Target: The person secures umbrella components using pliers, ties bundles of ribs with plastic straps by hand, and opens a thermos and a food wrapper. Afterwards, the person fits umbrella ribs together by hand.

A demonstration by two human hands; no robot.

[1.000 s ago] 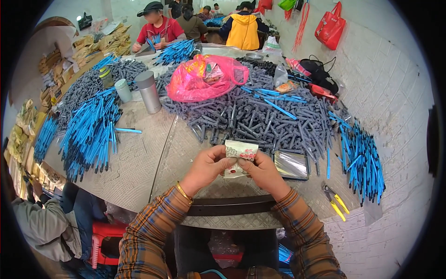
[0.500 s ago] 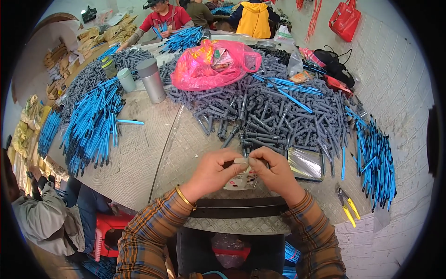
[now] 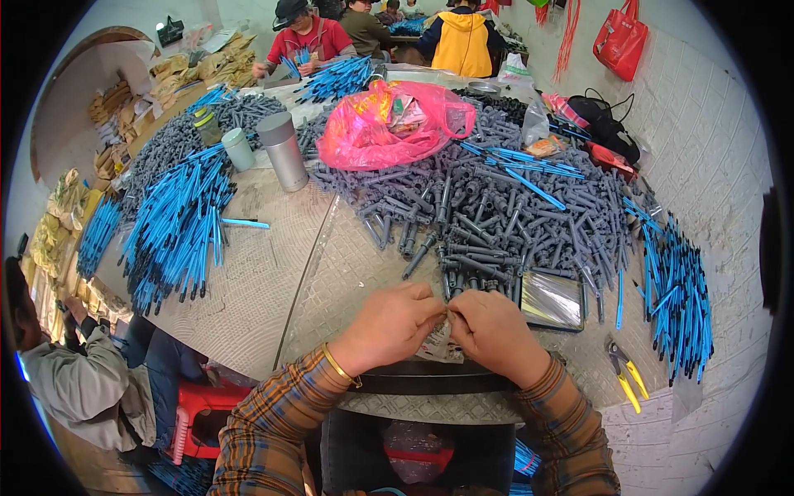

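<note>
Packet (image 3: 445, 345), small and pale, is located between the left hand (image 3: 394, 324) and the right hand (image 3: 494, 332), near the front edge of the table (image 3: 248, 306). I see only its lower part; the hands cover the top. Left hand: back upward, thumb and index finger narrowly pinched on the packet's upper end. Right hand: same narrow pinch at the same end, fingertips meeting those of the left. From my remote view I cannot tell whether the packet is torn or whether its underside touches the table. Directly beyond the hands I register a large heap of gray plastic tubes (image 3: 488, 207). A pink bag (image 3: 376, 136) rests on this heap. Just right of the right hand lies a flat, dark-edged box (image 3: 552, 302) with a shiny top. Further right, yellow-handled pliers (image 3: 626, 374) lie near a bundle of blue rods (image 3: 680, 302). At far left I log a second pile of blue rods (image 3: 175, 227); a silver flask (image 3: 284, 153) stands upright near it.
</note>
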